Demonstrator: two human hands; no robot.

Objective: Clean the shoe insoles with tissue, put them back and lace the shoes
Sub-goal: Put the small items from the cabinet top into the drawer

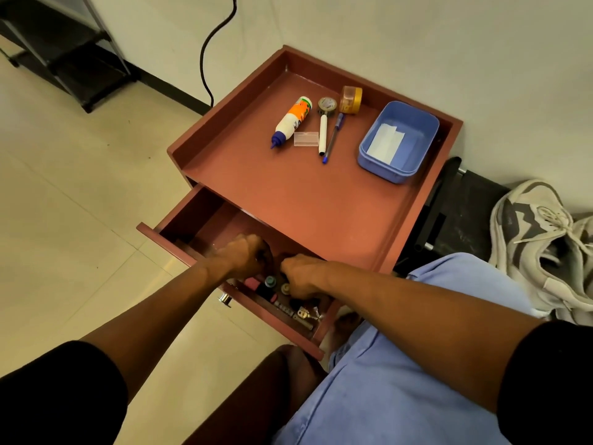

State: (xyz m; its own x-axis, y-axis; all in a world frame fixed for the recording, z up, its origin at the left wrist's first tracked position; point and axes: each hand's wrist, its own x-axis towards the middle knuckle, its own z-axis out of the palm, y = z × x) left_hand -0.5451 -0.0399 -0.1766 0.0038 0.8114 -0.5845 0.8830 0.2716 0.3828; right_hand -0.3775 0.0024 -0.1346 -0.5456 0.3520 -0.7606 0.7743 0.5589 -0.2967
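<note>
We are reaching both hands into the open drawer (pixel 179 245) of the small red bench (pixel 305 200). Our left hand (pixel 247 256) is curling its fingers down among the clutter, and our right hand (pixel 301 276) is doing the same just beside it. The fingertips of both are hidden in the drawer, so we cannot tell what either grip is grasping, if anything. Right under the two grips, small bottles with round caps (pixel 270 281) are standing in the drawer, and a little nearer to us than the right grip, some small metal bits (pixel 301 313) are lying by the drawer front.

Beyond the grips, on the bench top, a glue bottle (pixel 293 120) is lying on its side, with a small clear box (pixel 306 138) just beside it, then a white marker (pixel 322 133) and a blue pen (pixel 333 138). Farther still, a roll of tape (pixel 326 106) and an amber jar (pixel 350 99) are sitting near the back rim. To the right of these, a blue tub (pixel 369 155) is holding a folded white tissue (pixel 385 142).

The shoes (pixel 542 239) are lying on the floor well off to the right of the right grip, past our knee, with the laces loose.
</note>
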